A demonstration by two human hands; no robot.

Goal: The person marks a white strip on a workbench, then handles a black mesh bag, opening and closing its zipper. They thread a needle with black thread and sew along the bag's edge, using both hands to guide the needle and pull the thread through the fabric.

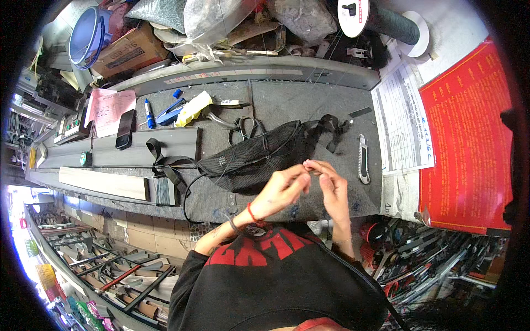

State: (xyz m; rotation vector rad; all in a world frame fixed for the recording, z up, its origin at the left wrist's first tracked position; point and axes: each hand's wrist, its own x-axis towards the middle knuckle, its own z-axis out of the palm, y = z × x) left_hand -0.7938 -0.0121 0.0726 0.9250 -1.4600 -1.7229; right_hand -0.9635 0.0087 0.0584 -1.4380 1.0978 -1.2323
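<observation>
My left hand, with a red string and a dark band at the wrist, is raised over the workbench. My right hand meets it, and the fingertips of both are pinched together. Whatever they hold, if anything, is too small to make out. Just beyond the hands lies a black mesh waist bag with its straps loose on the grey bench top. A white utility knife rests to the right of my right hand.
At the left are a phone, a pink paper, a tape measure and a blue marker. A spool of dark cord stands at the far right, above a red printed sheet. Rods fill the space below.
</observation>
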